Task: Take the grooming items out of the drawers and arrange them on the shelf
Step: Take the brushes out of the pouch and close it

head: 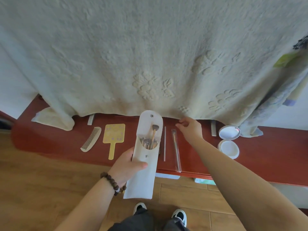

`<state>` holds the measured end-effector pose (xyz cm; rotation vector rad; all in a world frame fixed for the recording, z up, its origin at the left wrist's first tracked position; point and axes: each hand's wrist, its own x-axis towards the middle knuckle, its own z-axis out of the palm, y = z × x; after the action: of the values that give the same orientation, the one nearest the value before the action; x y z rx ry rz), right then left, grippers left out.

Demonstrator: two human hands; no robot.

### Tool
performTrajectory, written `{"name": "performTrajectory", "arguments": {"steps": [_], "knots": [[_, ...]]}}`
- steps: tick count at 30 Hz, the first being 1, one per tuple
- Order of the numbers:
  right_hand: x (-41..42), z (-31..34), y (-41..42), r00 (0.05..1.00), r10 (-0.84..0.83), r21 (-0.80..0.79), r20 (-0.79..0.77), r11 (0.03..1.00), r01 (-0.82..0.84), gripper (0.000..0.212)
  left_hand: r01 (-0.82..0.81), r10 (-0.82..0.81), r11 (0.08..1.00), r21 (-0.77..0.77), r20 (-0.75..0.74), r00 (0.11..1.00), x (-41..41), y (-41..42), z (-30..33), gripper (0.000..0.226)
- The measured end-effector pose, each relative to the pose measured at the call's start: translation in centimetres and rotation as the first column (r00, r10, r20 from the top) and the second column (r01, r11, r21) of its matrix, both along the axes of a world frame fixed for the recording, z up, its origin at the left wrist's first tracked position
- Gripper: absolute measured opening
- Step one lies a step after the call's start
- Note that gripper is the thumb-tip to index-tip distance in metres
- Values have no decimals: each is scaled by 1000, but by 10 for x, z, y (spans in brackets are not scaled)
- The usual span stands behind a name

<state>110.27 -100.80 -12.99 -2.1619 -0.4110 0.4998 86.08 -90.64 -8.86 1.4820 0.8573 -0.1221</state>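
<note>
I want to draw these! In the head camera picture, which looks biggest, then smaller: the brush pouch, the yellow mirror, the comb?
1. Brush pouch, though it is held nearer the camera, so it may only look biggest.
2. Yellow mirror.
3. Comb.

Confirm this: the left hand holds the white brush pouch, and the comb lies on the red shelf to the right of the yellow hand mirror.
One detail is wrong. In the head view the comb lies left of the yellow hand mirror, not right. The left hand does hold the white brush pouch, and both lie on the red shelf.
</note>
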Motion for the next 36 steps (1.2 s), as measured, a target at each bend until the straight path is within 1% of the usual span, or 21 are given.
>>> {"name": "performTrajectory", "arguments": {"steps": [2,3,5,6,7,9,10,11,14,15,17,20,23,24,26,27,29,31,33,36], "knots": [[-15,17,0,999,19,158,-44,987,-12,11,17,-17,1000,2,15,1000,5,-1,3,43],[-24,26,1,996,62,198,-63,979,-49,12,22,-23,1000,4,27,999,8,-2,4,40],[-40,38,0,989,138,190,-62,974,-124,23,24,-24,1000,7,48,999,14,-3,7,37],[-46,43,-1,990,134,170,-48,978,-124,30,26,-27,1000,7,61,998,17,-4,8,37],[-51,48,-3,995,98,163,-21,982,-93,35,27,-28,1000,13,69,997,19,-5,9,38],[-58,56,-8,1000,-15,205,15,979,11,40,29,-32,999,33,81,996,23,-5,11,40],[-59,58,-10,999,-48,223,15,974,44,40,35,-39,998,44,87,995,25,-5,11,41],[-61,60,-12,999,-45,223,6,974,42,38,46,-51,997,60,85,995,26,-5,11,41],[-66,55,-17,997,67,170,-33,984,-61,25,77,-86,992,104,83,993,31,-9,12,43],[-67,54,-18,996,78,171,-45,983,-69,22,81,-91,990,117,78,993,33,-12,13,43],[-67,54,-22,997,46,203,-69,979,-31,18,92,-102,985,145,64,993,36,-15,12,43],[-56,61,-26,990,-32,282,-136,957,69,14,131,-141,976,172,48,989,36,-16,12,42],[-37,76,-27,967,-65,431,-246,886,169,7,153,-159,971,181,20,987,32,-14,10,39],[-28,81,-27,961,-85,474,-264,856,205,8,151,-156,973,176,15,988,30,-13,8,40],[-8,88,-32,959,-143,512,-244,821,253,11,126,-129,979,161,7,992,26,-11,6,41],[1,89,-35,965,-159,498,-209,832,245,9,103,-103,981,162,-4,995,23,-10,5,40],[14,83,-42,979,-126,402,-162,898,182,6,49,-46,985,166,-26,999,20,-7,2,36],[19,61,-45,983,-78,239,-164,964,116,9,10,-5,990,142,-35,999,17,-5,-1,35],[18,34,-45,986,-65,62,-154,995,75,8,-26,30,993,114,-34,999,16,-3,-2,35],[13,3,-43,958,-95,-72,-270,994,79,12,-52,57,993,104,-48,997,14,0,-4,34]]}}
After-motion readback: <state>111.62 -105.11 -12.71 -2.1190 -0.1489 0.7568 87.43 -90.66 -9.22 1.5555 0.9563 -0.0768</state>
